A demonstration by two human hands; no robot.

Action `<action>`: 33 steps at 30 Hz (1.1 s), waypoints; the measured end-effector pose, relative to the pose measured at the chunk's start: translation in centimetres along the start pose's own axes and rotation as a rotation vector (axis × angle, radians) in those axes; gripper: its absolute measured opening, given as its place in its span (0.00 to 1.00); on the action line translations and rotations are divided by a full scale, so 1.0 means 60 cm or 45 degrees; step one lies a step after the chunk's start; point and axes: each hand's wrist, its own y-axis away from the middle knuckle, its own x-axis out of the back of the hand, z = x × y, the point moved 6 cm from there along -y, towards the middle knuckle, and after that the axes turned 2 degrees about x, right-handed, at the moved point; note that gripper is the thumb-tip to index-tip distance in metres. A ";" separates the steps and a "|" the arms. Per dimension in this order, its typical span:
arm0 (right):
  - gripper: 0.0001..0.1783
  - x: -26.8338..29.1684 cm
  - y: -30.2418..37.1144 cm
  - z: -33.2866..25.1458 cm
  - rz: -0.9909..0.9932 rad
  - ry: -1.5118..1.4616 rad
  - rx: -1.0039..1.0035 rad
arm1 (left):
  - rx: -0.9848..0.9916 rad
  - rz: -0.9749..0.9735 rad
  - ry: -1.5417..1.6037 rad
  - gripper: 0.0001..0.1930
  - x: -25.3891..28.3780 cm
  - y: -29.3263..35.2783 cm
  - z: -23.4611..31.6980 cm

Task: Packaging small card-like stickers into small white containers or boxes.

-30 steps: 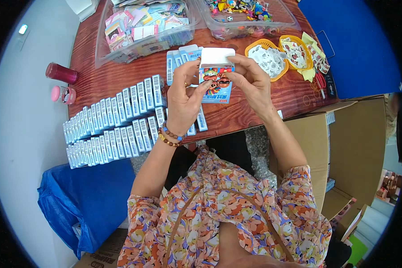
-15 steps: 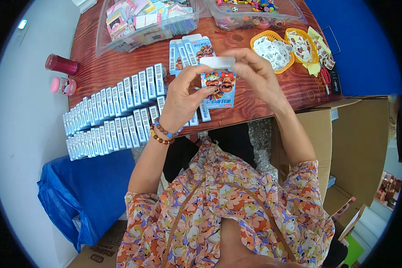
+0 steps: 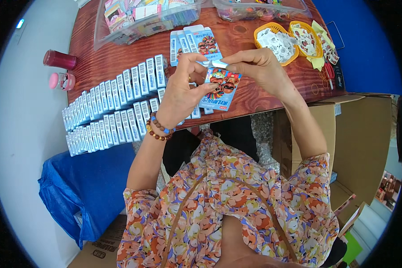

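My left hand (image 3: 179,97), with beaded bracelets on its wrist, grips a small light-blue carton (image 3: 227,99) by its left side, the thumb lying across the printed front. At the carton's far end a white flap (image 3: 219,64) stands up, pinched between the thumb and fingers of my right hand (image 3: 265,73). Whatever is inside the carton is hidden. Just beyond my hands lie flattened cartons (image 3: 209,38) of the same print, overlapping. To the left, two long rows of upright filled-out cartons (image 3: 128,87) run along the table; my left hand covers part of the nearer row.
Clear plastic bins of cards (image 3: 134,33) and small toys (image 3: 250,17) stand at the back. Yellow baskets (image 3: 294,58) hold small packets, with red scissors (image 3: 328,71) nearby. Two pink jars (image 3: 60,60) stand far left. An open cardboard box (image 3: 357,134) adjoins the table's right side.
The carton has tilted and shifted slightly to the right. The white flap, flat across the top before, is now bent under my right fingers, which have come down closer to the carton.
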 end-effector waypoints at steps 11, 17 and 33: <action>0.16 -0.019 0.019 -0.008 0.031 0.477 0.039 | -0.004 0.152 -0.133 0.32 0.006 0.006 -0.003; 0.21 -0.031 0.041 -0.014 0.088 0.610 0.292 | -0.230 0.045 -0.329 0.28 -0.001 0.009 0.004; 0.17 -0.006 0.038 0.022 0.000 0.342 0.401 | -0.080 0.047 -0.206 0.22 -0.012 0.011 -0.017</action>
